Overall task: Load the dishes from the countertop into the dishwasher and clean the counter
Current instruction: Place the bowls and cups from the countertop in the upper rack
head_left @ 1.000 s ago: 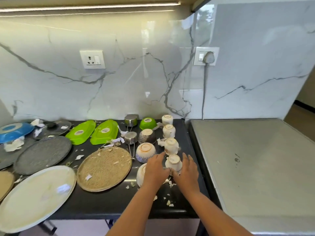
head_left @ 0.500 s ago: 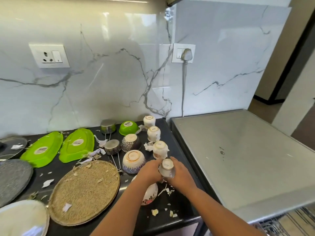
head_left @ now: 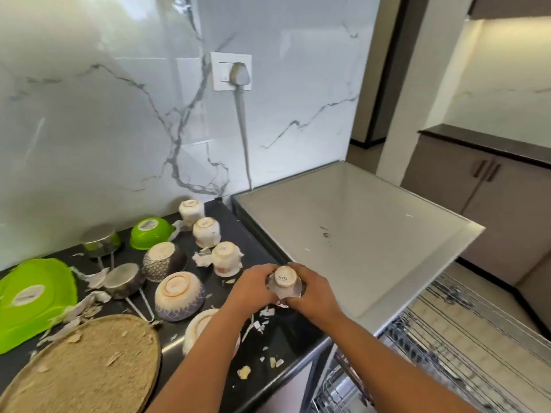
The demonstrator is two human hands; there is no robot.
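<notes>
Both hands, left (head_left: pixel 253 286) and right (head_left: pixel 310 293), cup a small upturned cream ceramic cup (head_left: pixel 284 284) just above the black worktop (head_left: pixel 277 341), at 5 o'clock from its three fellows. Likely light, glazed-slippery, breakable; grip the walls.

Head view — down over countertop (head_left: pixel 268 347)

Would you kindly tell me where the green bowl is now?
In the head view, the green bowl sits upside down at the counter's back, left of the white cups and right of the steel pot.
</notes>
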